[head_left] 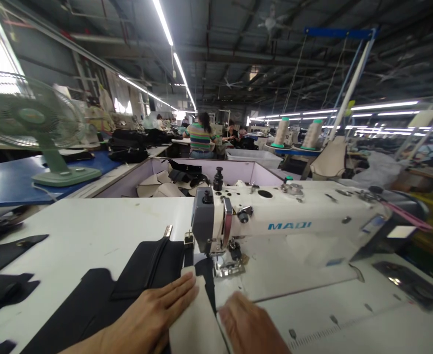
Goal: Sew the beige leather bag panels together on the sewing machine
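Note:
A white sewing machine stands on the white worktable, its presser foot just beyond my hands. Below and left of the foot lies a pale cream strip over black material that has a zipper-like seam and a small buckle. My left hand rests on the cream strip with its fingers together, pressing its left edge. On the strip's right side, my right hand is blurred, with curled fingers at the edge of the material; what they hold is hidden.
More black pieces lie on the table's left. Behind is a lilac-walled bin with cut pieces. A green fan stands on a blue table at left. Thread cones stand behind the machine. A person in a striped top is farther back.

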The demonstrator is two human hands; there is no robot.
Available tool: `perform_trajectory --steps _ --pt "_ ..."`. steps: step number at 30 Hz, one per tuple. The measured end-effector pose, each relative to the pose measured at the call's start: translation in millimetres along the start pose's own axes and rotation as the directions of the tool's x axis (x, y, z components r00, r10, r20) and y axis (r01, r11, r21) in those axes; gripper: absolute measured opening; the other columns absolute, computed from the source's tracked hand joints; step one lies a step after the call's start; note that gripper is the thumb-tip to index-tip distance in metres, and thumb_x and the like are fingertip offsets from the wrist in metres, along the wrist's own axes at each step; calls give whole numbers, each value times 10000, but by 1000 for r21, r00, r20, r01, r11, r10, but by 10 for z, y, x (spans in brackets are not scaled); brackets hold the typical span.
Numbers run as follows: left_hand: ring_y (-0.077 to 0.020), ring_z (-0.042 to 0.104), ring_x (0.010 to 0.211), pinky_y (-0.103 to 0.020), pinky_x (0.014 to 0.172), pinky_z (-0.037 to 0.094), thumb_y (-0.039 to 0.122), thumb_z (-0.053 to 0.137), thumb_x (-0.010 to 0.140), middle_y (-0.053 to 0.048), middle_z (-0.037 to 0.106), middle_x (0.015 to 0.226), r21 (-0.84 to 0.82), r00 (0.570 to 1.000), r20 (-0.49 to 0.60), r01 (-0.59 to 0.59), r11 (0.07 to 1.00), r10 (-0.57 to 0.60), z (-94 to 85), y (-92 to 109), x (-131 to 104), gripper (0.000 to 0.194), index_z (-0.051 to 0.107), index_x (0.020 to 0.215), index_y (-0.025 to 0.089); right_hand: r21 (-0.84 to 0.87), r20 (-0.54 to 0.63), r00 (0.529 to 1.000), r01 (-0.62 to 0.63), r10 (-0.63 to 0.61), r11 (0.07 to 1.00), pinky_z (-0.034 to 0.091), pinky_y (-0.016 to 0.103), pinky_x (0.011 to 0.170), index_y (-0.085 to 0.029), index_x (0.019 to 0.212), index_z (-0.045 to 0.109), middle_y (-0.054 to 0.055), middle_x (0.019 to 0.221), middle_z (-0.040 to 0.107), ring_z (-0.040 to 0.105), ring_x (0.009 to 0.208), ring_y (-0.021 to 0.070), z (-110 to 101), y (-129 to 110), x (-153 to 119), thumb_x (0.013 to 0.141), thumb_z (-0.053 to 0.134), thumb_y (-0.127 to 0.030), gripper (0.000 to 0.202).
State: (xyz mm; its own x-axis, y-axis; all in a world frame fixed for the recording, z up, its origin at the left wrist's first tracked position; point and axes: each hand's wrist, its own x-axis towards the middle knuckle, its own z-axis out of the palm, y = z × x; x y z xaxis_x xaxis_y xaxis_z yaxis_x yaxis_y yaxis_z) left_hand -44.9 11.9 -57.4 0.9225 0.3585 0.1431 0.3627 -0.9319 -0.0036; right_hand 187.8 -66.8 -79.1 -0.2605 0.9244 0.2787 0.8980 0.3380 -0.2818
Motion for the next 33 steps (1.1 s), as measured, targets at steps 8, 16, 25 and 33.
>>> perform_trajectory --steps 8,16,25,33 --pt "-244 328 1356 -325 1072 371 59 470 729 -105 320 1491 23 998 -65 -10 1000 11 -46 75 -45 787 251 1481 136 38 -33 991 129 -128 991 431 378 875 -175 914 555 54 957 544 494 952 217 -202 424 476 888 475 -79 128" --pt "-238 313 1364 -323 1089 347 56 449 766 -99 329 1491 -28 999 -44 4 1000 -6 -65 106 -105 730 282 1472 132 42 19 953 303 -304 952 342 401 1014 -135 1123 538 96 1164 553 460 1120 222 -341 461 127 869 486 -114 260" --pt "-193 409 1319 -315 1081 365 124 461 901 -32 417 1458 -306 985 -107 97 947 -135 -55 13 -90 609 297 1469 270 -26 144 707 702 -692 712 204 440 1128 -132 1069 597 84 1158 627 451 1216 210 -89 348 197 967 448 -232 206" --pt "-220 474 1275 -429 1094 315 330 320 1012 -71 567 1328 -286 975 -220 -48 957 -17 135 -373 158 379 561 1292 245 225 23 708 684 -706 694 439 134 761 -192 635 453 -20 738 613 568 810 89 213 249 137 918 515 -111 301"
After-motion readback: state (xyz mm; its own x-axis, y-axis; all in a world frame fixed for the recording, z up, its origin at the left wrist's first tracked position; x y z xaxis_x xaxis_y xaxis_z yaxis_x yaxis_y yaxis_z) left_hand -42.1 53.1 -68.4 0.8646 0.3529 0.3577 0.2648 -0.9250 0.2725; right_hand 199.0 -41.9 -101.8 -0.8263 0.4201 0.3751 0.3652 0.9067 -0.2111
